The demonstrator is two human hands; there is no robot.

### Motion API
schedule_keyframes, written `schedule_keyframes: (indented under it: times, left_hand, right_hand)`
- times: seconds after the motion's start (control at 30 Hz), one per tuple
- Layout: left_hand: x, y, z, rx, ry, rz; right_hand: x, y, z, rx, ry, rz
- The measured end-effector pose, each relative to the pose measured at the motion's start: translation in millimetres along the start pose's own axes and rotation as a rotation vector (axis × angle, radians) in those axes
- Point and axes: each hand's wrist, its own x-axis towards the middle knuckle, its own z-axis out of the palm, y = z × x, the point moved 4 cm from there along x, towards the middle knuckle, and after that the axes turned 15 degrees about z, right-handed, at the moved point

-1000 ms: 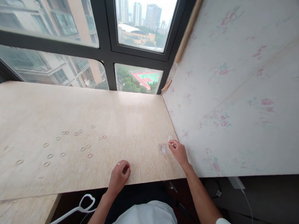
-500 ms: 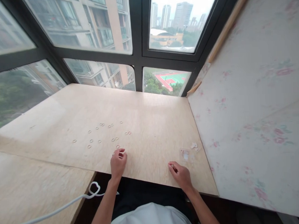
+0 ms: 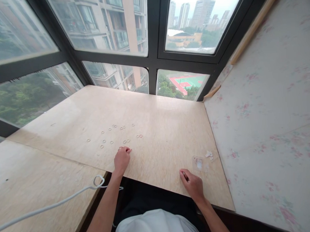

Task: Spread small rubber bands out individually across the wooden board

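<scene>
Several thin small rings (image 3: 111, 142) lie scattered on the pale surface, some in touching pairs such as the pair (image 3: 139, 136) with a reddish ring at its right. Just below and right of them, my left hand (image 3: 121, 161) is closed in a pinch. A tiny part of a ring (image 3: 130, 150) shows at its fingertips, and a band is worn on one finger. Resting near the front edge, my right hand (image 3: 192, 183) is closed, with thumb and forefinger together; whatever is inside is hidden. Beyond it lies a small clear plastic case (image 3: 199, 163).
A small white piece (image 3: 209, 154) lies beside the case near the papered wall (image 3: 260, 125). Dark window frames (image 3: 152, 44) bound the far side of the counter (image 3: 155, 119). At lower left, a white cable (image 3: 58, 203) crosses another ledge and loops over the gap.
The nearest ring has left the surface and is now between my left fingertips. The view has swung left, shifting everything rightward. My right hand stays closed near the front edge.
</scene>
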Motion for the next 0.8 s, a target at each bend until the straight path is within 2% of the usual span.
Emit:
schedule_keyframes:
  times: [0.17, 0.27, 0.37, 0.47, 0.7, 0.8]
  left_hand:
    - [1.2, 2.0, 3.7, 0.023, -0.057, 0.05]
    - [0.0, 8.8, 7.1, -0.14, -0.039, 0.048]
    - [-2.5, 30.1, 14.2, -0.37, -0.007, 0.071]
    - [-6.2, 68.2, 25.3, -0.502, -0.022, 0.14]
    - [-17.3, 186.1, 57.8, -0.7, -0.17, 0.399]
    - [-17.8, 229.6, 73.9, -0.753, -0.234, 0.492]
  right_hand:
    - [0.3, -0.5, -0.5, 0.017, -0.02, 0.001]
    - [0.9, -1.2, -0.5, 0.025, -0.018, -0.002]
    - [1.8, -1.7, 0.2, 0.013, -0.008, 0.0]
    - [2.7, -2.2, 0.5, 0.015, -0.01, 0.009]
    - [4.9, -4.6, -2.8, 0.087, -0.083, 0.037]
    - [5.4, -4.9, -3.2, 0.077, -0.09, 0.04]
